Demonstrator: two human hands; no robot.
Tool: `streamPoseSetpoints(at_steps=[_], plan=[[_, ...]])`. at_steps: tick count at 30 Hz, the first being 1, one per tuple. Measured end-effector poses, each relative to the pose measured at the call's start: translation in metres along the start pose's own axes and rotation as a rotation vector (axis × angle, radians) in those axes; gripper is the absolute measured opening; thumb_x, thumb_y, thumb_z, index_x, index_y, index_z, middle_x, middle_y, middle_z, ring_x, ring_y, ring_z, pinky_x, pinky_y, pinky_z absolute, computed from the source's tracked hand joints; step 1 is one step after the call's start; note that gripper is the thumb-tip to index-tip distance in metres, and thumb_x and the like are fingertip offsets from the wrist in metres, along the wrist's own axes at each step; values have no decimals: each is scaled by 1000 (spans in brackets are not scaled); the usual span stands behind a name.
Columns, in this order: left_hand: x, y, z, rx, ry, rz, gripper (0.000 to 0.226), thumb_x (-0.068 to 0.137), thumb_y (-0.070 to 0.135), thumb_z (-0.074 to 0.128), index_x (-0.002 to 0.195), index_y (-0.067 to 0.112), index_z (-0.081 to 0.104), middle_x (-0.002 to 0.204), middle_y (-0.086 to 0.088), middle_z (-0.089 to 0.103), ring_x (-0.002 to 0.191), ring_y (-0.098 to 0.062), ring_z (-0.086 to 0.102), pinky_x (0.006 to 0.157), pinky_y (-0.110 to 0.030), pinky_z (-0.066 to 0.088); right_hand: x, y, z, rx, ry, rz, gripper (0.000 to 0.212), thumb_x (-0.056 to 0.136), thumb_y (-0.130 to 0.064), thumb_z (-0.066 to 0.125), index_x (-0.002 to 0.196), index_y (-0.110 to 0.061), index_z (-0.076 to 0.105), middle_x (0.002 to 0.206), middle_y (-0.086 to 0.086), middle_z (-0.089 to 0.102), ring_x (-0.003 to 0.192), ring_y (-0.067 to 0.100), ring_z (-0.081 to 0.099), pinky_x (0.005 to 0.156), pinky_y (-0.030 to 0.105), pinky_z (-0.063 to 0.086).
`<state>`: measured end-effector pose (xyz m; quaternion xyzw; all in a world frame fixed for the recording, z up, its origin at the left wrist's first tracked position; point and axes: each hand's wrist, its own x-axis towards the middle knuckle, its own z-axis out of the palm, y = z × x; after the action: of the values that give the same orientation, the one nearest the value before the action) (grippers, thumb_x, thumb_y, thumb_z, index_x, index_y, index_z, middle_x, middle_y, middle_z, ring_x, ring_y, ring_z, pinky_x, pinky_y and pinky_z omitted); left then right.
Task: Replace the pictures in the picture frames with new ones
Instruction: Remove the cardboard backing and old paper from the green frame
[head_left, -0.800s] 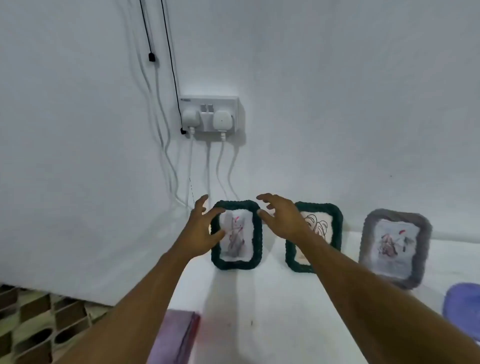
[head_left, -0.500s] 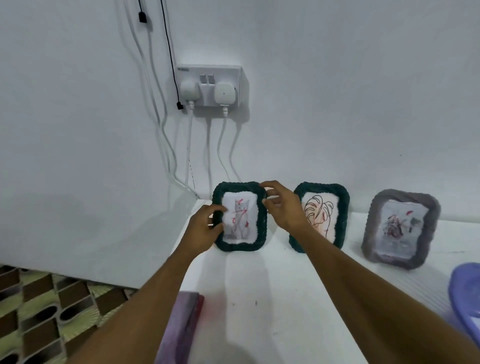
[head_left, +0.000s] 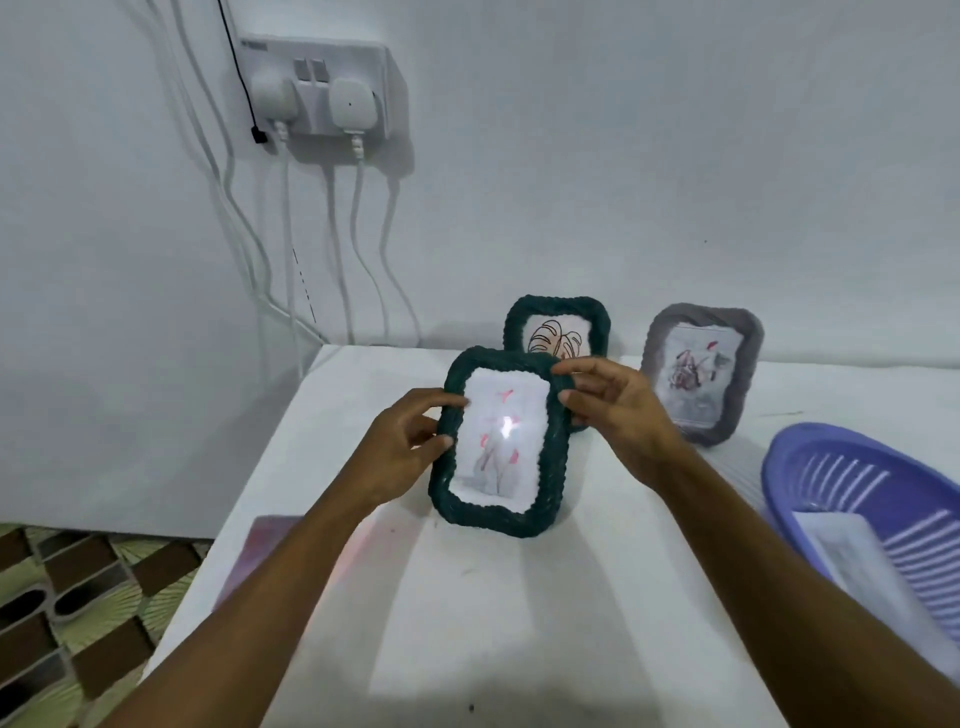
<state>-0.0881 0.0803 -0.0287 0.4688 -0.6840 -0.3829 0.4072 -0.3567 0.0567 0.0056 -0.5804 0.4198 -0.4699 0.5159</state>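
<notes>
1. Far left of the dark green frame (head_left: 498, 514) I hold, a flat pinkish thing (head_left: 260, 551) lies at the table's (head_left: 467, 623) left edge, partly under my left forearm.
2. Up and left of that frame, a wall socket (head_left: 317, 98) carries two white plugs, with cables hanging down the wall.
3. My left hand (head_left: 400, 452) grips the frame's left border, thumb over the front and fingers curled behind.
4. The frame is over the white table, its face tipped up toward me. I cannot tell whether its lower edge touches the table. Its picture (head_left: 498, 447) shows pink marks and a spot of glare.
5. My right hand (head_left: 618, 410) pinches the frame's upper right corner, fingertips on the border.
6. Just behind the frame, a second green frame (head_left: 556, 312) with a leaf drawing stands by the wall, partly hidden.
7. Right of the held frame and apart from it stands a grey frame (head_left: 748, 364).
8. Farthest right, a purple basket (head_left: 810, 467) holds white paper (head_left: 852, 551).
</notes>
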Motion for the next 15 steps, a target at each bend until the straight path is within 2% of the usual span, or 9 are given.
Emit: streamPoseSetpoints(at_steps=[2, 3, 6, 8, 11, 13, 15], plan=[[-2, 2, 18, 219, 68, 107, 42, 83, 22, 72, 120, 37, 60, 139, 11, 43, 117, -2, 50, 99, -17, 41, -9, 2, -4, 59, 40, -1, 27, 86, 3, 63, 110, -10, 67, 106, 15, 72, 95, 28, 67, 79, 39, 54], [-5, 6, 28, 282, 70, 153, 45, 80, 33, 74, 122, 36, 59, 139, 13, 40, 123, -1, 44, 102, -13, 36, -14, 2, -5, 78, 59, -2, 28, 86, 4, 63, 111, -9, 66, 105, 15, 72, 94, 27, 67, 79, 40, 53], [-21, 25, 60, 326, -97, 245, 60, 74, 52, 75, 129, 36, 55, 134, 15, 37, 128, -3, 39, 101, -15, 39, -26, -5, -5, 114, 116, -6, 28, 87, 4, 62, 113, -6, 65, 101, 12, 73, 86, 21, 67, 69, 33, 54], [-31, 34, 77, 421, -179, 289, 67, 75, 57, 72, 135, 41, 46, 134, 15, 35, 126, -2, 39, 96, -18, 46, -33, -13, -4, 115, 134, -5, 26, 87, 2, 64, 112, -7, 66, 102, 10, 73, 87, 22, 68, 65, 31, 55], [-39, 39, 91, 565, -187, 291, 65, 82, 50, 68, 139, 45, 38, 137, 10, 35, 110, -11, 52, 88, -22, 54, -38, -21, -2, 77, 141, 11, 24, 85, -1, 68, 106, -13, 70, 105, 9, 72, 95, 30, 69, 65, 31, 57], [-43, 42, 94, 553, -168, 294, 62, 83, 40, 69, 139, 41, 42, 129, 8, 39, 91, -11, 56, 82, -20, 54, -41, -23, -3, 80, 105, 5, 26, 84, -1, 69, 106, -15, 71, 109, 13, 70, 95, 35, 68, 67, 32, 58], [-47, 42, 94, 450, -132, 270, 59, 82, 31, 72, 135, 37, 47, 120, 11, 42, 83, -11, 57, 77, -18, 54, -45, -25, -5, 93, 59, -11, 30, 86, -1, 68, 111, -17, 70, 112, 14, 69, 91, 34, 69, 72, 34, 59]])
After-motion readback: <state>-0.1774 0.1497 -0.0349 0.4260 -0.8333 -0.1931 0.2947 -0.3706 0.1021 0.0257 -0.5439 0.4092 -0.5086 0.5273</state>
